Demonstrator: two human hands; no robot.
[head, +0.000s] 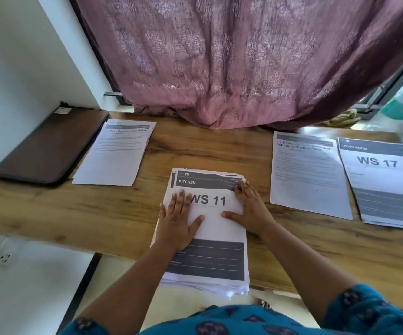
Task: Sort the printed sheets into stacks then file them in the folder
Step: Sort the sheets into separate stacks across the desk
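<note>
Both hands lie flat, fingers straight, on the main stack of printed sheets (207,228) hanging off the bench (75,209) near edge: left hand (177,223) over the "WS 11" heading, right hand (248,209) by its right edge. Further back: "WS 17" stack (384,180) and another sheet (309,175) right, one sheet (116,153) and the brown folder (48,146) left.

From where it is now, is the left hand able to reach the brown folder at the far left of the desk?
Probably yes. The left hand lies flat on the middle stack and holds nothing. Only bare desk and one flat sheet lie between it and the folder.
</note>
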